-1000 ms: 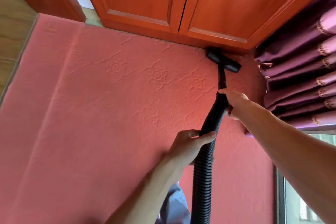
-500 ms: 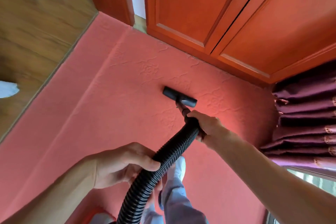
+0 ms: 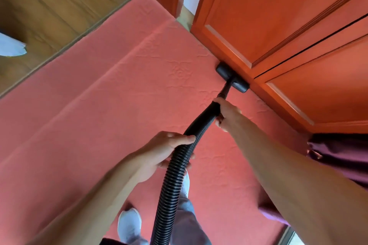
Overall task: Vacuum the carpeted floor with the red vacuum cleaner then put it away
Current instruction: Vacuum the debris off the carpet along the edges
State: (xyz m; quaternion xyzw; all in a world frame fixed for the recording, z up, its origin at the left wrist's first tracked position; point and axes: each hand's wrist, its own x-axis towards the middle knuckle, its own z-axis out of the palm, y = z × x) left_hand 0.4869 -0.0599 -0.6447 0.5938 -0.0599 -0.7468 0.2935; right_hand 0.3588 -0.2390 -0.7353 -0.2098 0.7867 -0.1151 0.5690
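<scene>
A black ribbed vacuum hose [image 3: 171,191] runs up from the bottom edge to a black floor nozzle [image 3: 232,77]. The nozzle lies flat on the red embossed carpet [image 3: 111,109], pressed against the base of the orange-red wooden cabinet [image 3: 264,32]. My right hand [image 3: 226,114] grips the hose end just behind the nozzle. My left hand [image 3: 161,153] grips the hose lower down, fingers wrapped over it. The vacuum's red body is out of view.
Wooden floor [image 3: 51,0] borders the carpet at the upper left, with a white object [image 3: 11,46] at the left edge. Purple curtain folds [image 3: 338,155] hang at the right. My white-shod feet [image 3: 129,225] stand on the carpet by the hose.
The nozzle has moved from the open carpet forward to the cabinet base, my right arm stretching out with it. The view has swung left, showing more wooden floor.
</scene>
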